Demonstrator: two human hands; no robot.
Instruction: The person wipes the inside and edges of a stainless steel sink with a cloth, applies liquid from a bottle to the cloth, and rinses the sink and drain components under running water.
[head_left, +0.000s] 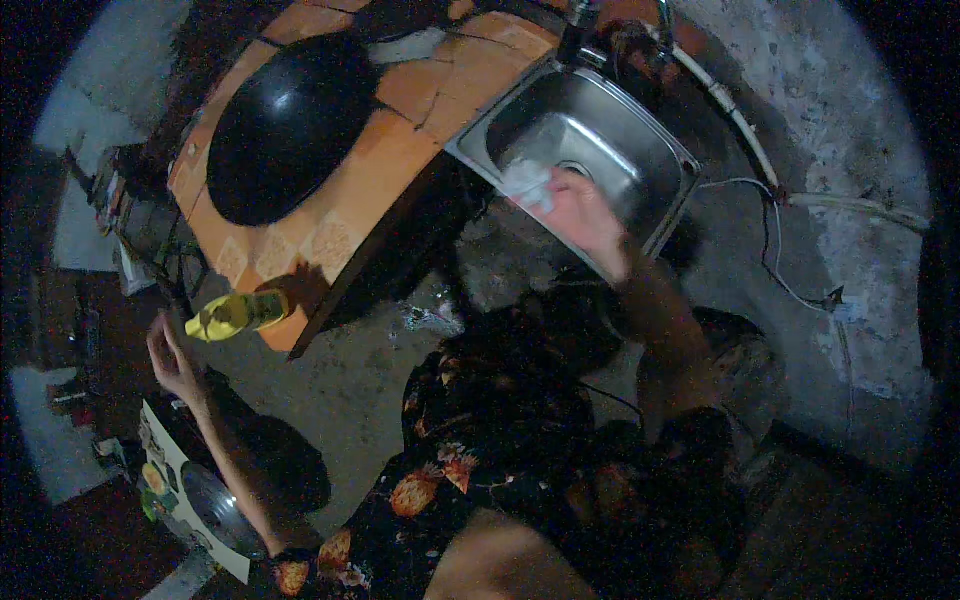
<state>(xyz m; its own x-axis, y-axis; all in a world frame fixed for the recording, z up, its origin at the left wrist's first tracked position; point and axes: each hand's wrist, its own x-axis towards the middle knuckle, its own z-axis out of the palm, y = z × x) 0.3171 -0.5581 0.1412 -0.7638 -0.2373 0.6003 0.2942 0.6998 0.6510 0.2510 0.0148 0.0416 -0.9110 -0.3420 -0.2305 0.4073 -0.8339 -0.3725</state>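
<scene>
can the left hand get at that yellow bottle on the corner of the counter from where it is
Probably yes. The left hand is open and empty just below the yellow bottle, which lies at the tiled counter's near corner, with nothing visible between them. The right hand is busy at the sink.

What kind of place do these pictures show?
Probably a simple home kitchen: a stainless steel sink with a tap, a large black wok set into an orange tiled counter.

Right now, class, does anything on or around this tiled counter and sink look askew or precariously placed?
Yes: the yellow bottle lies on its side at the counter's near corner, its end jutting past the edge, so it could roll off. The left hand is open just beside it. The right hand holds a white cloth at the sink rim.
</scene>
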